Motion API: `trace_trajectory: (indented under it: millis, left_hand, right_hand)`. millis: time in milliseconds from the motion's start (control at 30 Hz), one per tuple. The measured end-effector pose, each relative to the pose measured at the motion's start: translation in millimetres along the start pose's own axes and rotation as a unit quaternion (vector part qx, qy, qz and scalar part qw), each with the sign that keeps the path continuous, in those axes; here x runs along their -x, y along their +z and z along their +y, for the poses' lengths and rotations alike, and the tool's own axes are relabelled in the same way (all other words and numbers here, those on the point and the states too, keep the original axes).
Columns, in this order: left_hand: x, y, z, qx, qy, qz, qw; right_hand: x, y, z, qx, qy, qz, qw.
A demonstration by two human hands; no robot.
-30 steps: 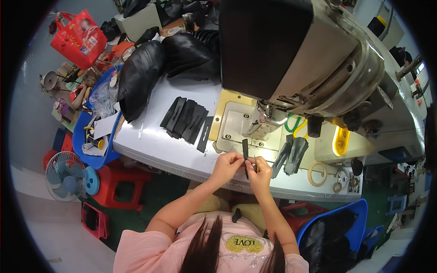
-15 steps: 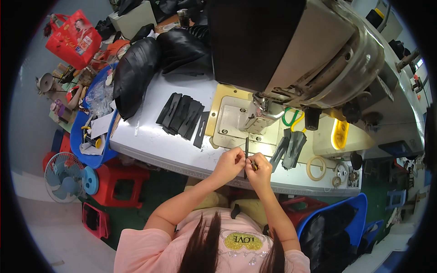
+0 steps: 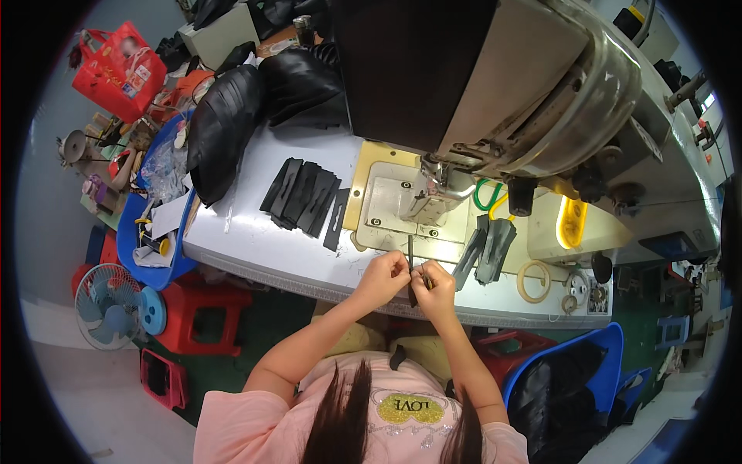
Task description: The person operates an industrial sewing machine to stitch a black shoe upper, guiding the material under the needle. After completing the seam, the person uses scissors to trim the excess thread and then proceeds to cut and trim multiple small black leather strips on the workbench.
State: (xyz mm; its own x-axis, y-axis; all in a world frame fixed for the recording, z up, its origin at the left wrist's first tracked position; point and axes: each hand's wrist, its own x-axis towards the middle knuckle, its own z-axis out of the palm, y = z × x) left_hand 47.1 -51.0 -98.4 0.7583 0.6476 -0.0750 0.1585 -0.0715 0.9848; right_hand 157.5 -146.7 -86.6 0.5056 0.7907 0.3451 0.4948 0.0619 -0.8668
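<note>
Where both hands meet, left hand [image 3: 384, 273] and right hand [image 3: 437, 284] — each grip pinched on black strip [image 3: 410, 255].

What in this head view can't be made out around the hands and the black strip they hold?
- Black strip: its lower part is hidden between the left hand and right hand; too thin to tell its material.
- Needle area of the sewing machine: hidden under the machine's head.
- Stack of black pieces: overlapping, count unclear.
- Small parts beside the pale ring: too small to identify.
</note>
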Motion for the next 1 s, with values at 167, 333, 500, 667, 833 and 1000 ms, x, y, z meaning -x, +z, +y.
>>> trace_trajectory:
  millis: [167, 333, 500, 667, 833, 1000]
  left_hand:
    - [3, 1, 8, 0.034, -0.006, -0.016, 0.999]
    - [3, 5, 9, 0.13, 0.001, -0.011, 0.992]
    - [2, 8, 19, 0.181, -0.02, 0.008, 0.983]
    - [4, 14, 16, 0.092, 0.016, 0.023, 0.995]
    - [2, 19, 15, 0.053, -0.018, 0.088, 0.995]
    - [-23, 18, 15, 0.057, -0.042, 0.002, 0.997]
  right_hand:
    - [-1, -6, -2, 0.008, 0.013, -0.013, 1.0]
    - [0, -6, -11, 0.002, 0.028, 0.014, 1.0]
    - [3, -4, -16, -0.012, 0.02, 0.026, 0.999]
    - [8, -2, -6, -0.01, 0.021, 0.059, 0.998]
    - [13, -21, -17, -0.09, -0.004, 0.183, 0.979]
    - [3, -112, -2, -0.097, 0.037, 0.308, 0.946]
